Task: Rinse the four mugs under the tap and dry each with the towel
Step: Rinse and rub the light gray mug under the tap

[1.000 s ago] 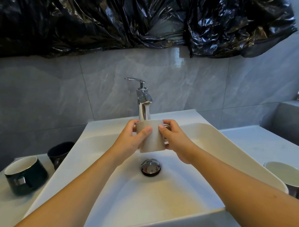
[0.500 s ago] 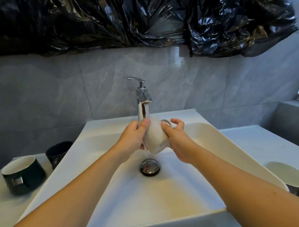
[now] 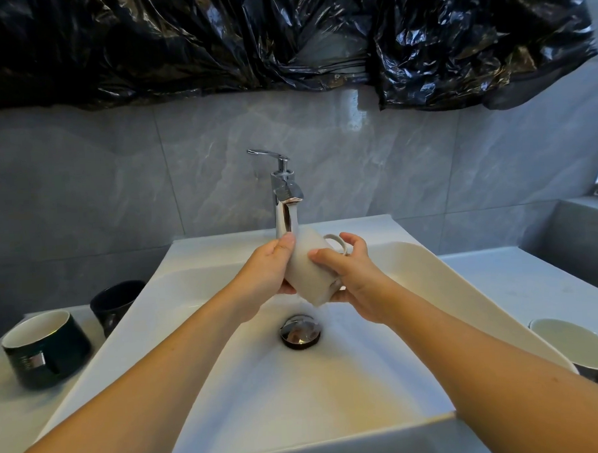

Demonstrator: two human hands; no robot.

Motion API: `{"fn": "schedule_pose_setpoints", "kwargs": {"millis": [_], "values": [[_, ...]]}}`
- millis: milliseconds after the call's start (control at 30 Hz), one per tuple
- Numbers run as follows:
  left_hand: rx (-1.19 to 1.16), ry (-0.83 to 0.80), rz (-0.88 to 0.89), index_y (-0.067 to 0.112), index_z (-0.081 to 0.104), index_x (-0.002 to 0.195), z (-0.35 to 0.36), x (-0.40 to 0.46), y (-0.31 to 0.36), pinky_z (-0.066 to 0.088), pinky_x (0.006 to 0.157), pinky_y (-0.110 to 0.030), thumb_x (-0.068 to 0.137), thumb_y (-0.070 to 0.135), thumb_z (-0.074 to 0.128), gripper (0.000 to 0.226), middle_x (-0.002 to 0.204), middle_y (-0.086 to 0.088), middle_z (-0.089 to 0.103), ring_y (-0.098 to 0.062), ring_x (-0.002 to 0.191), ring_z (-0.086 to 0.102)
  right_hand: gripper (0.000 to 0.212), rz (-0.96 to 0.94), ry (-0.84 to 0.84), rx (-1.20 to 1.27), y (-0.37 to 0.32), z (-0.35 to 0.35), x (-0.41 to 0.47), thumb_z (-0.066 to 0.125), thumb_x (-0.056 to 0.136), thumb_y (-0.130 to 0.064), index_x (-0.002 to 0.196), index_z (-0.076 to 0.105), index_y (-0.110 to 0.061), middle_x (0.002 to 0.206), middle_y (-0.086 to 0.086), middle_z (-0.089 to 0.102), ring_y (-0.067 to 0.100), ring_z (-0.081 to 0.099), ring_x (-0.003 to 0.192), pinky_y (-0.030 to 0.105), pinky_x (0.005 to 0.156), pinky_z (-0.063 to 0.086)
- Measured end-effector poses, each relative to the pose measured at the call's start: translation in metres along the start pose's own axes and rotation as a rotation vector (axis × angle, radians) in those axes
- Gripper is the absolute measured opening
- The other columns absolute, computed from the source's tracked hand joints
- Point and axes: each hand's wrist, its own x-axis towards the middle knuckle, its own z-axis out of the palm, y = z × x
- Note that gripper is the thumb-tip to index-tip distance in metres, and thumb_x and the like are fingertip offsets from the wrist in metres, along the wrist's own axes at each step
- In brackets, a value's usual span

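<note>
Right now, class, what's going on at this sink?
A person holds a pale mug in both hands, tilted under the running tap above the white basin. The left hand holds its side; the right hand holds it by the handle side. A dark green mug and a black mug wait on the left counter, another mug on the right.

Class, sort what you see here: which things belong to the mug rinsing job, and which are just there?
Belongs to the job: white mug, left hand, right hand, tap, sink, green mug, black mug, cream mug.

Just there: black plastic sheet, wall tiles.
</note>
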Motion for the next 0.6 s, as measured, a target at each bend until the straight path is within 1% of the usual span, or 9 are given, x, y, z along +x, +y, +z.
{"fn": "schedule_pose_setpoints", "kwargs": {"millis": [67,133,167,233,300,367,400,500,600], "values": [[0.040,-0.044,-0.005,0.024,0.057,0.123,0.000,-0.002,0.001,0.050,0.097,-0.045,0.108,0.042,0.032,0.034,0.114,-0.004,0.063,-0.022,0.105,0.060,0.081,0.005,0.037,0.007,-0.002,-0.001,-0.001,0.076,0.084,-0.036,0.142,0.020,-0.040,0.125,0.006,0.049,0.028,0.060,0.105,0.044,0.073,0.061],[0.028,-0.110,-0.001,0.024,0.055,0.124,-0.002,-0.005,0.003,0.041,0.093,-0.034,0.105,0.032,0.039,0.026,0.115,-0.001,0.059,-0.015,0.104,0.052,0.078,0.013,0.050,0.021,-0.003,-0.003,-0.001,0.074,0.085,-0.038,0.142,0.021,-0.038,0.126,0.006,0.049,0.027,0.059,0.103,0.042,0.071,0.061],[0.009,-0.126,0.029,0.020,0.056,0.125,-0.004,-0.006,0.003,0.039,0.090,-0.032,0.100,0.030,0.046,0.029,0.117,-0.004,0.061,-0.013,0.103,0.052,0.077,0.017,0.054,0.032,-0.003,-0.004,-0.001,0.073,0.085,-0.039,0.142,0.022,-0.037,0.125,0.006,0.050,0.027,0.059,0.103,0.043,0.072,0.061],[-0.041,-0.149,0.085,0.011,0.059,0.125,-0.007,-0.005,0.002,0.040,0.090,-0.033,0.089,0.031,0.052,0.041,0.116,-0.011,0.065,-0.015,0.100,0.054,0.073,0.024,0.056,0.058,-0.002,-0.003,-0.001,0.072,0.085,-0.041,0.140,0.024,-0.034,0.120,0.005,0.054,0.027,0.060,0.103,0.046,0.077,0.060],[-0.070,-0.144,0.110,0.011,0.063,0.117,-0.008,-0.005,0.002,0.044,0.086,-0.032,0.096,0.029,0.053,0.030,0.106,-0.008,0.070,-0.015,0.094,0.060,0.070,0.044,0.058,0.088,0.000,-0.002,0.001,0.072,0.085,-0.044,0.137,0.027,-0.031,0.118,0.007,0.055,0.029,0.061,0.103,0.050,0.081,0.059],[-0.098,-0.100,0.127,0.013,0.065,0.104,-0.006,-0.005,0.003,0.048,0.074,-0.025,0.104,0.023,0.048,0.020,0.089,0.001,0.072,-0.011,0.081,0.063,0.068,0.066,0.052,0.113,0.000,0.001,0.002,0.072,0.084,-0.046,0.134,0.030,-0.028,0.120,0.010,0.053,0.032,0.062,0.104,0.054,0.080,0.060],[-0.104,-0.073,0.136,0.013,0.065,0.098,-0.005,-0.004,0.004,0.049,0.069,-0.022,0.105,0.022,0.046,0.022,0.083,0.003,0.070,-0.011,0.076,0.062,0.067,0.069,0.046,0.116,0.000,0.004,0.001,0.072,0.083,-0.048,0.131,0.031,-0.026,0.122,0.010,0.050,0.032,0.061,0.105,0.053,0.077,0.061],[-0.109,-0.019,0.140,0.013,0.065,0.088,-0.004,-0.004,0.006,0.048,0.060,-0.018,0.105,0.025,0.047,0.027,0.074,0.002,0.068,-0.012,0.068,0.061,0.074,0.030,0.008,0.055,0.003,0.010,0.002,0.078,0.072,-0.053,0.126,0.034,-0.029,0.131,0.010,0.039,0.032,0.056,0.111,0.038,0.066,0.060],[-0.128,-0.020,0.133,0.012,0.069,0.091,-0.005,-0.004,0.007,0.049,0.067,-0.026,0.104,0.030,0.049,0.030,0.082,-0.005,0.070,-0.018,0.075,0.062,0.065,-0.025,-0.015,-0.006,0.005,0.013,0.001,0.077,0.076,-0.051,0.121,0.034,-0.031,0.132,0.008,0.036,0.031,0.056,0.112,0.032,0.065,0.059]]}}
